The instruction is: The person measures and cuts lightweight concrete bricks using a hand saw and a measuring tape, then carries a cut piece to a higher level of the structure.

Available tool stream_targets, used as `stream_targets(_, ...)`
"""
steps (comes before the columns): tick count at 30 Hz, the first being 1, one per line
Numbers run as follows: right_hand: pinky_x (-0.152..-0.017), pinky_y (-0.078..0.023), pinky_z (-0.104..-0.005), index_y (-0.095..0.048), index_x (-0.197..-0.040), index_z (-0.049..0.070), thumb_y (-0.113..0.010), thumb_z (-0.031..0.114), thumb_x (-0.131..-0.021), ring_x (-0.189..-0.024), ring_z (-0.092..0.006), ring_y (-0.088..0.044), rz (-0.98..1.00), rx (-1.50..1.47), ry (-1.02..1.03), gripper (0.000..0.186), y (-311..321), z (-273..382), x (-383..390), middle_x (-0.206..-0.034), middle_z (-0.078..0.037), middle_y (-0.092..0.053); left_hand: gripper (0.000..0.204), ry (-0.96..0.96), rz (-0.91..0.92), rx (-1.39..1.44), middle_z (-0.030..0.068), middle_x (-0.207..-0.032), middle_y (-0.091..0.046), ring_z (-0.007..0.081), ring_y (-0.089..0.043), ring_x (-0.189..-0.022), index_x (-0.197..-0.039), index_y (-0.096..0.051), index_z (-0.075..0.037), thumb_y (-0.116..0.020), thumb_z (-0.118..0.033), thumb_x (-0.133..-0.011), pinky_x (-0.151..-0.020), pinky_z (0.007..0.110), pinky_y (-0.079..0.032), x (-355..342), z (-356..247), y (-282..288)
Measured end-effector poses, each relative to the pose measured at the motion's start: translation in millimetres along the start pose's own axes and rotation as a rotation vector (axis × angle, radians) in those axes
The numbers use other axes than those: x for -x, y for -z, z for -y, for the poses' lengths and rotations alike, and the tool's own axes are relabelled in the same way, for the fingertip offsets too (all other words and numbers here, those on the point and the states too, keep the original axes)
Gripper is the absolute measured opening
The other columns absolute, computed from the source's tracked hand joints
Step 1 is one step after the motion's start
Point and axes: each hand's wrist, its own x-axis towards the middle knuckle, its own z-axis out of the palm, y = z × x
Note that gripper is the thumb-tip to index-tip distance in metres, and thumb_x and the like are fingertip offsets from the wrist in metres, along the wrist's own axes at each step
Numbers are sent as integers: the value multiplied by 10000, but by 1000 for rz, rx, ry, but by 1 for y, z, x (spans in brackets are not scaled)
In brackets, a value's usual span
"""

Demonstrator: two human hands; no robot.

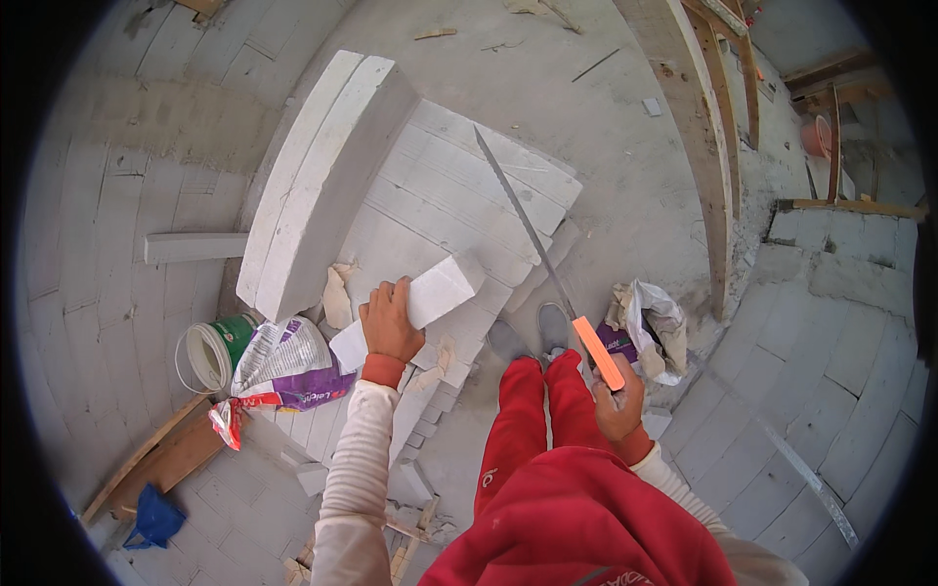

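My left hand (391, 322) is wrapped over a white rectangular block (445, 290), which lies at a slant on top of a stack of pale blocks (430, 166). In my right hand (619, 402) is the orange handle of a long hand saw (528, 223). Its thin toothed blade points up and away to the left, with the tip over the far part of the stack. Between blade and held block there is a gap. Two large upright slabs (318, 181) stand on the left side of the stack.
Left of the stack lie a white and purple sack (298, 366) and a green and white bucket (223, 350). Another opened sack (653, 327) stands by my feet at right. Wooden beams (699, 117) rise at the far right. A blue cloth-like item (154, 518) lies lower left.
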Motion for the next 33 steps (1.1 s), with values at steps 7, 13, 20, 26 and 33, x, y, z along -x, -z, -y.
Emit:
stream_targets(7,-567,-467,-329,-570,-843,33,-710,165,-923,-538,-209,-530,77,-64,-144,208,-24,9,2,-626,-101,-563,794,-28,68,-50,61,-1118,-568,296,-569,-1071,-1322,-555,-159,-844,-94,-585,-858,462,-420,-21,-9,-19)
stream_targets(13,-534,-489,-414,-582,-867,42,-657,281,-988,-570,-354,-620,115,40,-103,278,-42,26,7,-678,-158,-612,938,-102,-70,47,74,-1184,-575,308,-563,-1124,-1352,-525,-164,-927,-275,-511,-867,471,-428,-45,-44,-9)
stream_targets(20,-548,-501,-463,-582,-875,37,-621,335,-1002,-572,-383,-638,203,63,-77,326,-30,26,30,-701,-182,-626,791,-52,-87,58,49,-1101,-606,281,-585,-1059,-1219,-596,-166,-903,-348,-513,-848,442,-427,-50,-57,-26)
stream_targets(26,-561,-497,-492,-549,-817,32,-624,289,-980,-592,-431,-613,229,114,15,313,-82,-9,-61,-695,-208,-606,720,-40,-79,3,35,-1060,-589,262,-572,-988,-1122,-602,-180,-898,-359,-490,-816,425,-403,-54,-61,-31)
stream_targets(33,-536,-478,-490,-551,-826,35,-613,294,-986,-568,-422,-585,315,-31,-79,310,-27,11,1,-678,-197,-591,732,-49,-85,-16,48,-1052,-586,273,-568,-981,-1120,-605,-167,-890,-378,-480,-815,430,-403,-52,-53,-32)
